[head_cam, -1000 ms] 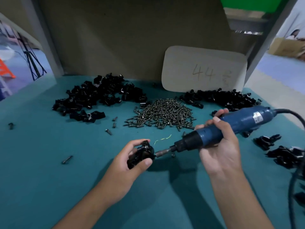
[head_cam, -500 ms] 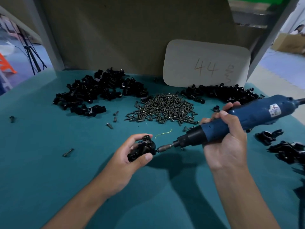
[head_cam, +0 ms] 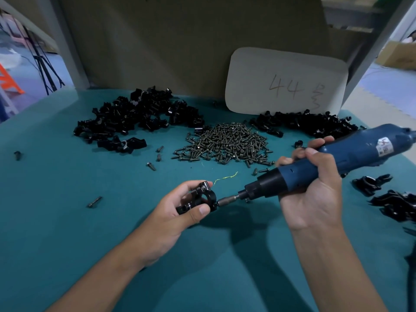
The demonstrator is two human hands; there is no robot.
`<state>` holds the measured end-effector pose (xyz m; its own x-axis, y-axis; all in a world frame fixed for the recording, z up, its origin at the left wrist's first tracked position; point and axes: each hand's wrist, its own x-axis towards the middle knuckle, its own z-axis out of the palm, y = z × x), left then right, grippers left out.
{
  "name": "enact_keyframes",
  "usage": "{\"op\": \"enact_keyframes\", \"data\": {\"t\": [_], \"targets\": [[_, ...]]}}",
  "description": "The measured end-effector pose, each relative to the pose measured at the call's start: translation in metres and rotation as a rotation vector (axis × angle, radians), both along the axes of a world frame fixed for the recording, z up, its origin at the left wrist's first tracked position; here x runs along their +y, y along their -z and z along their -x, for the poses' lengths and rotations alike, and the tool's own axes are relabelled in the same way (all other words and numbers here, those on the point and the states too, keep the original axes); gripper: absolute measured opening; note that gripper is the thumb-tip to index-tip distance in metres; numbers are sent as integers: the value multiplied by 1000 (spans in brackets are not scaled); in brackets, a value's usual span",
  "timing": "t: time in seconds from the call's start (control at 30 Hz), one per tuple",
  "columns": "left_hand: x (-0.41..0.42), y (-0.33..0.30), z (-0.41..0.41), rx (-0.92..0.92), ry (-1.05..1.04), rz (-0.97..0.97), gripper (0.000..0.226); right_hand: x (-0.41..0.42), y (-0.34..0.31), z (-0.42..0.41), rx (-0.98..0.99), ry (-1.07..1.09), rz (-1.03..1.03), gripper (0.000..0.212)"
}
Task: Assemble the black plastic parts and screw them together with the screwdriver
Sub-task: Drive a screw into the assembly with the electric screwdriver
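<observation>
My left hand (head_cam: 173,215) pinches a black plastic assembly (head_cam: 200,198) between thumb and fingers, just above the teal table. A blue electric screwdriver (head_cam: 337,161) is gripped in my right hand (head_cam: 315,192), tilted down to the left. Its metal bit (head_cam: 227,200) touches the right side of the assembly. A heap of dark screws (head_cam: 225,143) lies behind the hands. Loose black parts form one pile at back left (head_cam: 135,118) and another at back right (head_cam: 310,122).
More black pieces (head_cam: 387,194) lie at the right edge. Single screws (head_cam: 94,202) (head_cam: 151,165) are scattered on the teal table (head_cam: 67,221). A card marked 44 (head_cam: 286,84) leans on the back wall. The screwdriver's cable (head_cam: 410,266) hangs at right.
The assembly has been turned in my left hand and now shows its round clamp opening. The screwdriver has stayed against its right side. The view has shifted slightly.
</observation>
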<state>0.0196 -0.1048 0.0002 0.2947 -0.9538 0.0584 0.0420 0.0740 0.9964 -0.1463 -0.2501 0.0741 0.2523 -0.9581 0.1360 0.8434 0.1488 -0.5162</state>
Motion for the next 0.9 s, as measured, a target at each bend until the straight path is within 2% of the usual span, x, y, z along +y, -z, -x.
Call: {"op": "enact_keyframes", "data": {"t": [0.5, 0.7, 0.77, 0.83, 0.9], "targets": [[0, -2, 3, 12, -6, 5, 40, 7, -1, -2, 22, 30, 14, 35], [-1, -5, 4, 48, -11, -5, 33, 9, -2, -2, 24, 32, 12, 35], [0, -5, 4, 101, 22, -7, 41, 9, -3, -1, 10, 11, 20, 34], [1, -5, 3, 254, 101, -6, 59, 9, -6, 2, -35, -38, 31, 34], [1, -7, 3, 362, 162, -8, 62, 8, -8, 5, -74, -76, 33, 27]]}}
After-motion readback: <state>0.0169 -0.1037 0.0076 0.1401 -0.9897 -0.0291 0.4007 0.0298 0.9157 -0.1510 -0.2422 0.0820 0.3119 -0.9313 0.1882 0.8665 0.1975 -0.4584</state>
